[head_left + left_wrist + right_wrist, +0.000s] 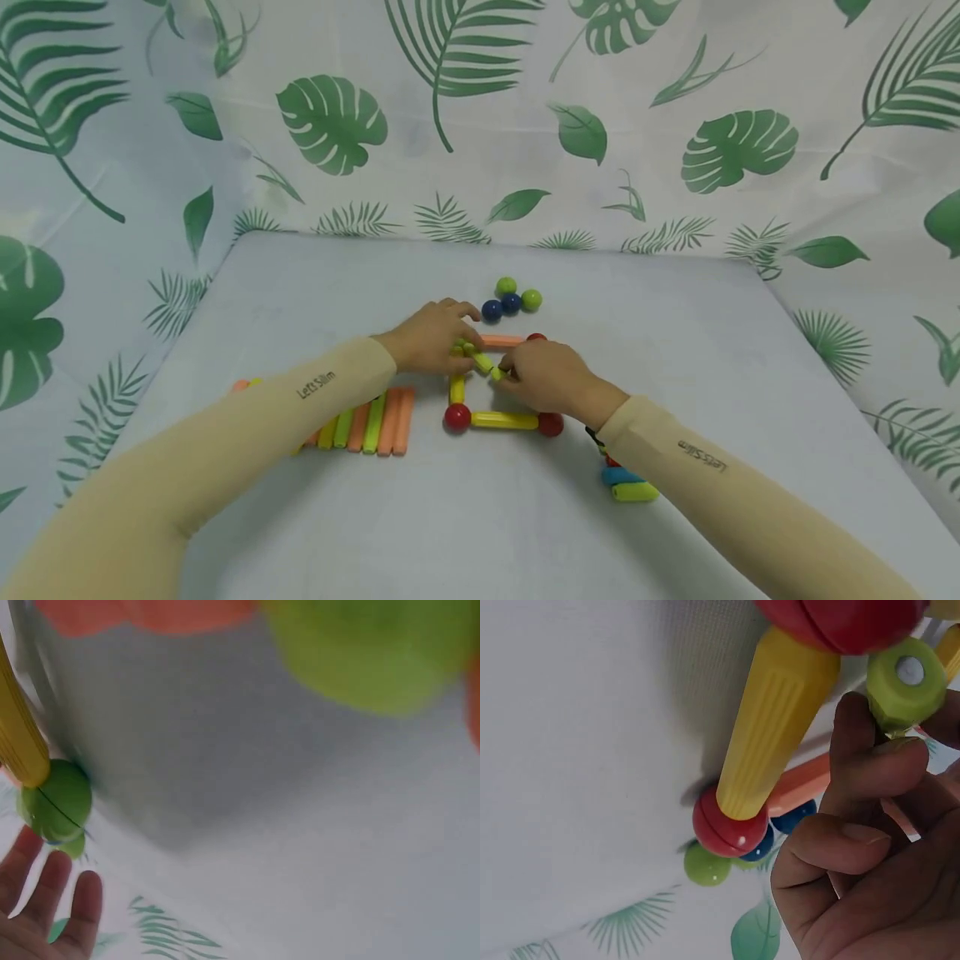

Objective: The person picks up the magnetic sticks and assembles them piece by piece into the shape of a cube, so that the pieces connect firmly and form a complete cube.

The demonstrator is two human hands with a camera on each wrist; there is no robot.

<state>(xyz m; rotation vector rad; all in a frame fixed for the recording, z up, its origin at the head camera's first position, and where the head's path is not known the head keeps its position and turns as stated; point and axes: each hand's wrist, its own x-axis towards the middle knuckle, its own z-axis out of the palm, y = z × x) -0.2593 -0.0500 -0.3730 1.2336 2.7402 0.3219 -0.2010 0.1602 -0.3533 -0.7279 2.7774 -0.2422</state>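
Note:
A square of magnetic rods and balls lies on the table. My left hand point(435, 337) is at its far left corner, fingers bent around a green ball point(56, 799); a yellow rod point(21, 724) joins that ball. Thumb and forefinger are out of the left wrist view. Between the hands, a lime-green rod point(482, 362) slants from that corner. My right hand point(551, 375) pinches its near end, where a silvery tip shows in the right wrist view. Under the right hand a yellow rod point(780, 720) links two red balls point(730, 821). An orange rod point(504, 341) forms the far side.
Loose green and blue balls point(511, 302) sit beyond the square. Orange, green and yellow rods point(386, 421) lie in a row under the left forearm. Blue and green rods point(633, 492) lie partly hidden beneath the right forearm. A leaf-patterned cloth point(480, 125) stands behind the table.

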